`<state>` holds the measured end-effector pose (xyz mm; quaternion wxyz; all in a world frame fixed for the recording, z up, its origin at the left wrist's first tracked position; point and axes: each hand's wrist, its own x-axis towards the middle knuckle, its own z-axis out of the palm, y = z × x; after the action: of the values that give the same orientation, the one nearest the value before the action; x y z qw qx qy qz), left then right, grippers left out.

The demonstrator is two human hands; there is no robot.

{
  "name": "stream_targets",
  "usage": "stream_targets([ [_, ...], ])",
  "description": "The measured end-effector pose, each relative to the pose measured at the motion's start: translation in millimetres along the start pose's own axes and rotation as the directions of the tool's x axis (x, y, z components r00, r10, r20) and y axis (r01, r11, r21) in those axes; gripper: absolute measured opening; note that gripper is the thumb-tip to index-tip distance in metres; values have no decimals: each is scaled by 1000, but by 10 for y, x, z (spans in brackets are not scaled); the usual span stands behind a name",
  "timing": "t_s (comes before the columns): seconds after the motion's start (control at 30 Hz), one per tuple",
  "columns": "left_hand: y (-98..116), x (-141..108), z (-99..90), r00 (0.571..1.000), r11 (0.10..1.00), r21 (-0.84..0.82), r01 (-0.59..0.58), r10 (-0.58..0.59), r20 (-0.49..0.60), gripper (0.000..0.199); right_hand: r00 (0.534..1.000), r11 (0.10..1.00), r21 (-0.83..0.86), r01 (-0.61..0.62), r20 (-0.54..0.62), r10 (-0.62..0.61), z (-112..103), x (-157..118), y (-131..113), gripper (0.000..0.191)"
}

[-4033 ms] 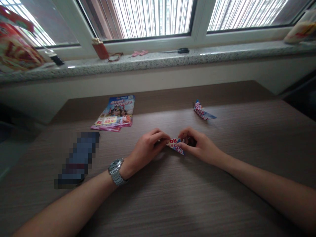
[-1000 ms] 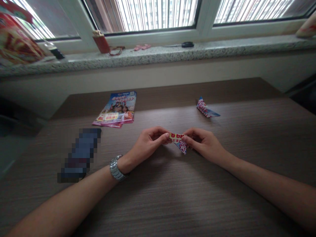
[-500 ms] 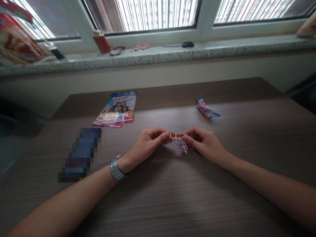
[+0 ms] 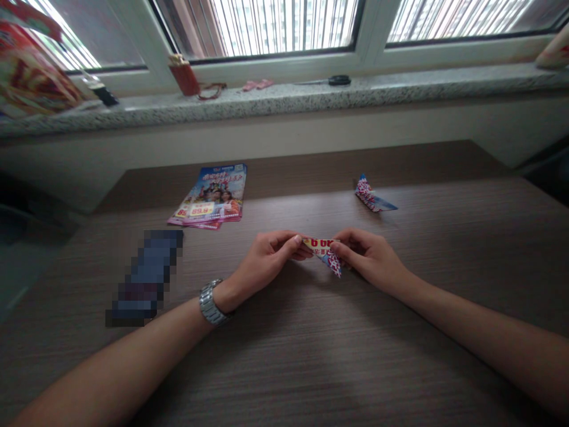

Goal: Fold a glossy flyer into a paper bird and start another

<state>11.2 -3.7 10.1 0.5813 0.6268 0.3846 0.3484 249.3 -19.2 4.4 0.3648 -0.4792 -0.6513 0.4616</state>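
Left hand (image 4: 273, 254): thumb and fingers pinch one end of the folded paper (image 4: 323, 249).
Right hand (image 4: 371, 255): fingers pinch the other end, over the table (image 4: 284, 367).
Folding: partly done, it seems; the remainder cannot be told.
Second folded piece (image 4: 368, 197): lies apart, already shaped.

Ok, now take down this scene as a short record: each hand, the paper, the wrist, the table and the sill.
Left hand: pinching the left end of the folded paper
Right hand: pinching its right end
Paper print: red digits on yellow, upside down in this view
Left wrist: metal watch
Table: flyers far left, pixelated dark item nearer, another folded piece far right
Sill: red case, pink item, black-handled tool, among others
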Motion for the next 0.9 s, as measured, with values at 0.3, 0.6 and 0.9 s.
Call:
stream_targets([
  [0.3, 10, -23, 29, 998, 996, 58, -62, 61, 7, 27, 999, 1000, -15, 23, 42, -23, 16, -21, 4, 29],
  [0.6, 38, -24, 38, 997, 988, 139, -71, 73, -8, 19, 996, 998, -36, 48, 74, -45, 19, -29, 40, 25],
  [0.9, 5, -27, 33, 998, 986, 150, -68, 64, 28, 18, 993, 998, -21, 66, 99, -63, 26, -32, 33, 25],
])
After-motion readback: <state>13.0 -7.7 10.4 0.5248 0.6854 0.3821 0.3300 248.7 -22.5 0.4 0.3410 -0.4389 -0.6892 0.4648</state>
